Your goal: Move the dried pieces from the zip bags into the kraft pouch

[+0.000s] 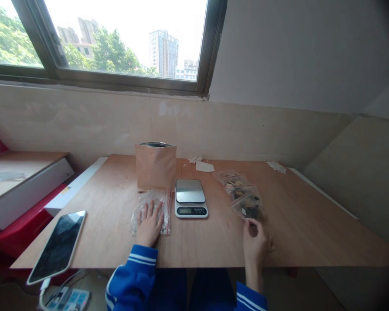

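A wooden table (298, 229) carries a kraft stand-up pouch (155, 166) near the far edge, just beside a digital scale (190, 198). Near the front edge, the left hand (149, 223) lies open and flat on a clear plastic bag (166, 211). The right hand (254, 247) pinches the nearest of three small zip bags (249, 208), right of the scale.

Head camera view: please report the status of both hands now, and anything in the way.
Left hand flat on clear plastic bag. Right hand, fingers at edge of small clear bag. Digital kitchen scale between hands, touching neither.
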A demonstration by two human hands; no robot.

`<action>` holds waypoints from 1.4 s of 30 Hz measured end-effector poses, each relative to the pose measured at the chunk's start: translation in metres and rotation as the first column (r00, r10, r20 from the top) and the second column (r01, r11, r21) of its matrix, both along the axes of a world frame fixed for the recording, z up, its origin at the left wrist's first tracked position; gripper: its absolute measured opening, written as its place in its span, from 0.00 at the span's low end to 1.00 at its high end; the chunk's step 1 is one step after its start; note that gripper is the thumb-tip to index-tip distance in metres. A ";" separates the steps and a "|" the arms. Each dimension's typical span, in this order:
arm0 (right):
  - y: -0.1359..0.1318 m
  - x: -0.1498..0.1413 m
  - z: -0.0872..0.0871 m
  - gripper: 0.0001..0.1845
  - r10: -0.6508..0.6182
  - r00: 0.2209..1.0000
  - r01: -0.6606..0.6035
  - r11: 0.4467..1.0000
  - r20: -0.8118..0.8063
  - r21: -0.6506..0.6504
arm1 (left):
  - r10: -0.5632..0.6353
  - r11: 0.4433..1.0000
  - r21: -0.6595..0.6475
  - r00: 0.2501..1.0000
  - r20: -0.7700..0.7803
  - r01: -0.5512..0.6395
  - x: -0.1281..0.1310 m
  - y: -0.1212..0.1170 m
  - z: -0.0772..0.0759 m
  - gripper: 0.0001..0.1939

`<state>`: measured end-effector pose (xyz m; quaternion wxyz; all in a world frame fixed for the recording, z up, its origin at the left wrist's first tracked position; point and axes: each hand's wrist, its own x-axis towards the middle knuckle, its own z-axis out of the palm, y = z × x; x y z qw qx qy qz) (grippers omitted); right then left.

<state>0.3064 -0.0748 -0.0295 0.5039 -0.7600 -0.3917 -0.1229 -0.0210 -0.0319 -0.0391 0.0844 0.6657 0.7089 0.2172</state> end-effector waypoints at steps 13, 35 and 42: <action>-0.022 -0.082 0.088 0.15 0.680 0.545 -0.566 0.730 -0.491 0.382 | -0.482 0.852 0.192 0.587 0.650 0.487 0.073 -0.058 0.091 0.13; -0.020 -0.148 0.085 0.12 0.813 0.313 -0.861 0.461 -0.491 0.214 | -0.218 0.972 0.183 0.277 0.936 0.146 0.070 -0.056 0.082 0.17; -0.021 -0.142 0.089 0.15 0.773 0.275 -0.829 0.492 -0.572 0.266 | -0.321 0.937 0.226 0.409 0.854 0.265 0.071 -0.058 0.092 0.16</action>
